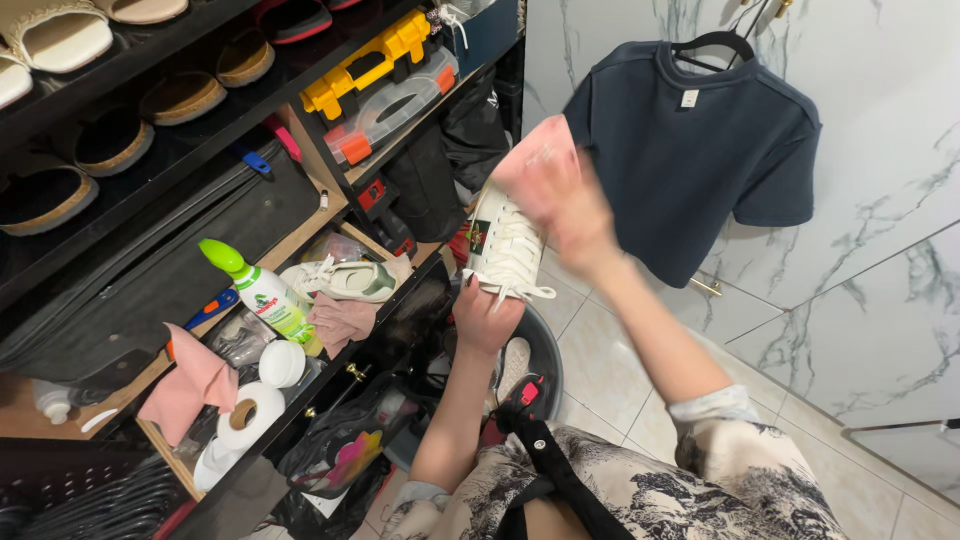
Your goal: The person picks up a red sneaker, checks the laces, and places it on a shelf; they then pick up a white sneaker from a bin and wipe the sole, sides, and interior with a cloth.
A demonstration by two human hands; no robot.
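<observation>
My left hand (pixel 486 318) holds a white lace-up sneaker (pixel 503 248) from below, toe pointing away from me. My right hand (pixel 572 212) is blurred with motion and presses a pink cloth (pixel 538 160) against the far upper side of the sneaker. A second white sneaker (pixel 345 280) lies on its side on the wooden shelf (pixel 300 238) to the left, beside another pink cloth (pixel 341 320).
A white spray bottle with a green cap (pixel 262 293), tape rolls (pixel 250 412) and a pink rag (pixel 190 385) sit on the low shelf. Sandals (pixel 180 95) and a yellow tool case (pixel 372 62) fill the upper shelves. A dark T-shirt (pixel 690 150) hangs on the marble wall.
</observation>
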